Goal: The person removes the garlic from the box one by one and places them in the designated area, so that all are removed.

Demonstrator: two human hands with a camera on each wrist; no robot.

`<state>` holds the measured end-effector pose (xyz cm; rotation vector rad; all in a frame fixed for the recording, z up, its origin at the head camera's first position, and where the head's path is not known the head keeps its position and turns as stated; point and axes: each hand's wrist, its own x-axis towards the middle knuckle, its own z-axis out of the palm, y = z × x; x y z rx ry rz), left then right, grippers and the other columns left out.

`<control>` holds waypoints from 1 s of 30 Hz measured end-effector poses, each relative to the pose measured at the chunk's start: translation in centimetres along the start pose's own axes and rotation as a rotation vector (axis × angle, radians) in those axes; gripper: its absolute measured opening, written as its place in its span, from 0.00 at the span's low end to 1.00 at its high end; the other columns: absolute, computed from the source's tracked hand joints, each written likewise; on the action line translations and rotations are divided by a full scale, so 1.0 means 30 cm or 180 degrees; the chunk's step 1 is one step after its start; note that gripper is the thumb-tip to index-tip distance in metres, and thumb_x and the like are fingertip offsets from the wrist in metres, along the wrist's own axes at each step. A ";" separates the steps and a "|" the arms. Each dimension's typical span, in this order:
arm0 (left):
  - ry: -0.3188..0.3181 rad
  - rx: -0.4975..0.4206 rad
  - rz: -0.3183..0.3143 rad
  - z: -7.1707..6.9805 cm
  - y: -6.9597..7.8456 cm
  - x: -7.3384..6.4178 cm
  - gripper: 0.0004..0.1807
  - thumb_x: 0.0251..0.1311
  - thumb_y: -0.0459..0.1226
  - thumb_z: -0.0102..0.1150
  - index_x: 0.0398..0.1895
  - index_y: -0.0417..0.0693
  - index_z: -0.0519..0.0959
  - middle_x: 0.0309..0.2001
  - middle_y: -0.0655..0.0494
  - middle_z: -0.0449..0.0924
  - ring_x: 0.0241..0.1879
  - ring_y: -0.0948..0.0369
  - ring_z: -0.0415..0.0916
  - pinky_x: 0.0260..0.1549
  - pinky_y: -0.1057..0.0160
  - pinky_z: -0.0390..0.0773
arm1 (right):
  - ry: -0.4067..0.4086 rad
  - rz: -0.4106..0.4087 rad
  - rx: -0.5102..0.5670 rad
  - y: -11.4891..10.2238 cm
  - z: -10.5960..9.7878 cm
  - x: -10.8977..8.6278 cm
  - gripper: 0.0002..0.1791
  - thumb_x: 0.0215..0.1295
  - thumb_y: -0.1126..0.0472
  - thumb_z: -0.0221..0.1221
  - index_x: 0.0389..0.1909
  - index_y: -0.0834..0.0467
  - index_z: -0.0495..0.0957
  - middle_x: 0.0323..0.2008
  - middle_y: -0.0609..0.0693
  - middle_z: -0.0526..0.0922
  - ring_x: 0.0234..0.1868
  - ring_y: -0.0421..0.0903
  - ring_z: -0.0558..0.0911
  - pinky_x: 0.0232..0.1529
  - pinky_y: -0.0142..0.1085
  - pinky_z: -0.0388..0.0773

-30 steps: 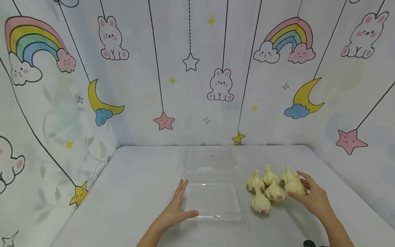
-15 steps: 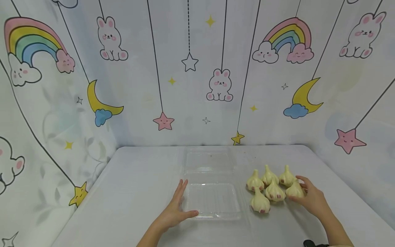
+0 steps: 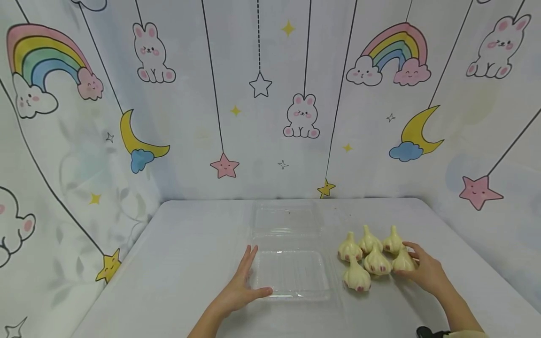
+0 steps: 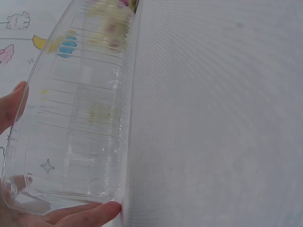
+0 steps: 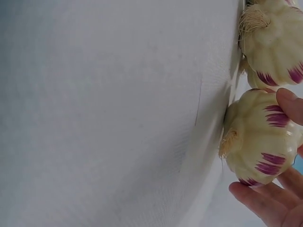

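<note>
In the head view, my right hand [image 3: 430, 273] holds a pale garlic bulb [image 3: 403, 261] at the right end of a cluster. Close up in the right wrist view, thumb and fingers lie around that bulb [image 5: 259, 137], which has purple streaks and a tuft of dry roots; its base is at the tabletop. Several more bulbs stand beside it, one garlic bulb [image 3: 357, 278] nearest the front. My left hand [image 3: 240, 287] rests against the near left corner of a clear plastic clamshell box [image 3: 291, 274], fingers straight along the side, thumb by the front edge.
The box's lid [image 3: 287, 219] lies folded back behind its base. Everything stands on a white-covered table [image 3: 198, 230]. A patterned curtain [image 3: 262, 126] closes off the back and sides. A black object [image 3: 424, 332], partly cut off, shows at the bottom right.
My right hand has moved slightly down and left with the garlic bulb, setting it lower beside the others. My left hand and the box have stayed in place.
</note>
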<state>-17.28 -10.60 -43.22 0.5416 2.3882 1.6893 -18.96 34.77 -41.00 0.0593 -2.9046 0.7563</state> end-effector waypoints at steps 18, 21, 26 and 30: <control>0.0092 -0.0196 0.0027 -0.001 -0.010 -0.004 0.56 0.43 0.38 0.71 0.71 0.65 0.44 0.72 0.47 0.24 0.64 0.33 0.43 0.60 0.38 0.49 | -0.0103 0.0064 0.0118 -0.003 -0.004 -0.015 0.49 0.45 0.52 0.70 0.61 0.71 0.54 0.51 0.80 0.65 0.47 0.76 0.69 0.40 0.58 0.74; 0.0096 -0.0197 0.0066 -0.003 -0.012 -0.005 0.56 0.42 0.37 0.72 0.71 0.67 0.45 0.72 0.48 0.24 0.65 0.35 0.42 0.61 0.39 0.49 | -0.0067 0.0045 0.0105 -0.006 -0.006 -0.018 0.48 0.45 0.53 0.69 0.61 0.71 0.54 0.51 0.79 0.66 0.47 0.76 0.69 0.39 0.58 0.74; 0.0078 -0.0182 0.0076 -0.011 -0.007 -0.009 0.56 0.42 0.37 0.71 0.70 0.70 0.45 0.71 0.48 0.22 0.65 0.35 0.41 0.60 0.38 0.49 | -0.0035 0.0026 0.0090 -0.014 -0.010 -0.022 0.48 0.45 0.53 0.70 0.62 0.70 0.54 0.51 0.79 0.66 0.48 0.76 0.69 0.39 0.58 0.74; 0.0060 -0.0158 0.0042 -0.016 0.001 -0.013 0.55 0.43 0.38 0.71 0.70 0.70 0.45 0.71 0.48 0.21 0.66 0.36 0.38 0.60 0.38 0.49 | -0.0013 0.0009 0.0071 -0.023 -0.015 -0.025 0.48 0.45 0.52 0.70 0.62 0.70 0.55 0.51 0.79 0.66 0.48 0.76 0.69 0.39 0.58 0.75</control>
